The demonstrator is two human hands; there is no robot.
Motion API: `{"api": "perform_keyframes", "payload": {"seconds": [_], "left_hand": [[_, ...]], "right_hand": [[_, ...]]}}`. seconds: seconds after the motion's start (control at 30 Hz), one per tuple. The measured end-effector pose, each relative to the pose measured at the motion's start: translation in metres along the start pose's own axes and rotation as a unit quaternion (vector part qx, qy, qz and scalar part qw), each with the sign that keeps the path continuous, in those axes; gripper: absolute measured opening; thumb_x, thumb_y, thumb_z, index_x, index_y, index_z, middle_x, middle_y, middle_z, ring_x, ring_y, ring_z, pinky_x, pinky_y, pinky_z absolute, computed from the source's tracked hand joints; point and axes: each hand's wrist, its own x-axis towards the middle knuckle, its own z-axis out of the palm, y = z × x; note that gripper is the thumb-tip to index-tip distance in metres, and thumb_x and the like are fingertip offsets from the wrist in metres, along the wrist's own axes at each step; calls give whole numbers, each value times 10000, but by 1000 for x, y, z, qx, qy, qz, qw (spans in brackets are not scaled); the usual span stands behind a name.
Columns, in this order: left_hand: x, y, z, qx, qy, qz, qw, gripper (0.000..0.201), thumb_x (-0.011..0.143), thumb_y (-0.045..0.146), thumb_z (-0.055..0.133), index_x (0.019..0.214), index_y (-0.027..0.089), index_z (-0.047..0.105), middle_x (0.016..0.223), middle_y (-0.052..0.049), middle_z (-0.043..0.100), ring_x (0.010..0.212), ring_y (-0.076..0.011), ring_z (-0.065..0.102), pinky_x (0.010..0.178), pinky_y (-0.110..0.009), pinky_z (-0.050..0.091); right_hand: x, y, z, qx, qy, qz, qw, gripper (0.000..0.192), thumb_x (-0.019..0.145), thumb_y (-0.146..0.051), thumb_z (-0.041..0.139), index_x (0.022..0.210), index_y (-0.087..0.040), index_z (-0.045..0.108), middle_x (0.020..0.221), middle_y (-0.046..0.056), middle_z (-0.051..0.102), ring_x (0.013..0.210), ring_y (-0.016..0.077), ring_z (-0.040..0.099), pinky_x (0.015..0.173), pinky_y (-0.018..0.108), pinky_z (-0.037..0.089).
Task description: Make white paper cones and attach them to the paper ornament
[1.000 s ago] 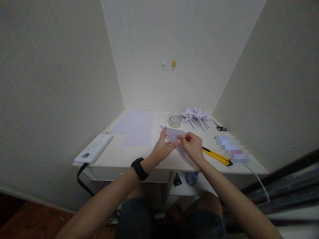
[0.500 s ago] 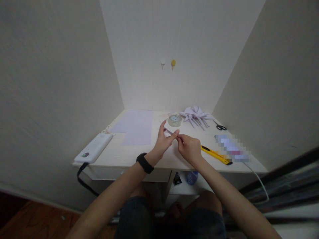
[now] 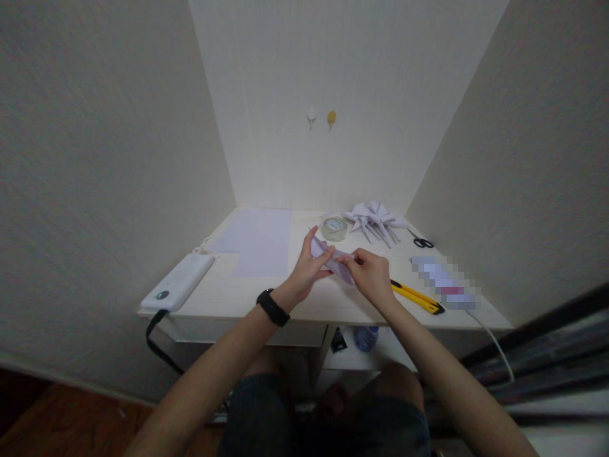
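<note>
A folded piece of white paper is held up above the desk between both hands. My left hand, with a black band on its wrist, grips the paper's left part between thumb and fingers. At the right end, my right hand pinches the paper's edge. Just beyond the hands lies a roll of clear tape. A yellow utility knife rests on the desk beside my right hand. The fingertips behind the paper are partly hidden.
White paper sheets lie at the left of the desk, near a white power bank. Folded paper shapes sit at the back right. Black-handled scissors and a blurred-out phone-like object are at the right.
The paper has turned, so its broad face now shows where a thin edge showed before. My right hand has shifted slightly right and up.
</note>
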Motion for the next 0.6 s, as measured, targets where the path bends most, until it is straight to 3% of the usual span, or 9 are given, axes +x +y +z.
{"api": "perform_keyframes", "payload": {"seconds": [0.13,0.27,0.33,0.4,0.47,0.53,0.6], "left_hand": [[5,-1,-7,80,-6,55,995,782,954,320,532,1564,316,43,1461,-133,478,1258,-240,558,981,-442,534],[4,-1,-16,30,-40,79,996,1012,832,185,626,1557,339,-63,1486,-123,467,1232,-252,577,964,-479,531],[2,-1,-22,18,-48,76,996,1055,783,167,657,1563,319,-36,1460,-129,497,1190,-255,600,943,-467,537],[-1,-1,-30,46,-50,73,995,999,758,180,672,1566,279,95,1418,-132,538,1160,-253,610,930,-440,537],[-3,-1,-40,91,-48,71,992,839,745,199,680,1504,239,326,1367,-123,583,1130,-248,617,919,-409,532],[-3,-1,-50,127,-54,53,989,580,742,224,685,1310,195,577,1275,-109,644,1065,-236,635,890,-380,529],[-4,-2,-58,137,-72,6,988,336,745,250,688,1067,157,709,1120,-100,707,940,-213,657,819,-346,531]], "right_hand": [[5,5,-3,128,-14,58,990,426,831,-554,598,599,-197,630,508,-4,582,523,156,539,516,262,395],[9,12,-4,216,23,128,968,426,748,-608,676,649,-196,631,524,-11,589,514,163,556,488,276,466],[11,15,-4,273,55,173,945,427,717,-620,690,710,-197,633,552,-13,597,512,168,566,475,291,496],[11,18,-4,313,78,207,924,426,669,-584,735,816,-194,643,564,-26,594,503,163,561,464,294,509],[9,24,-6,329,72,213,917,474,618,-503,790,947,-196,644,543,-55,573,477,145,533,457,278,500],[5,31,-10,333,29,201,921,503,596,-437,814,1007,-201,646,544,-65,577,478,130,519,472,261,489],[0,40,-16,334,-43,189,922,425,605,-420,809,940,-190,687,609,-25,633,536,136,552,515,265,495]]}}
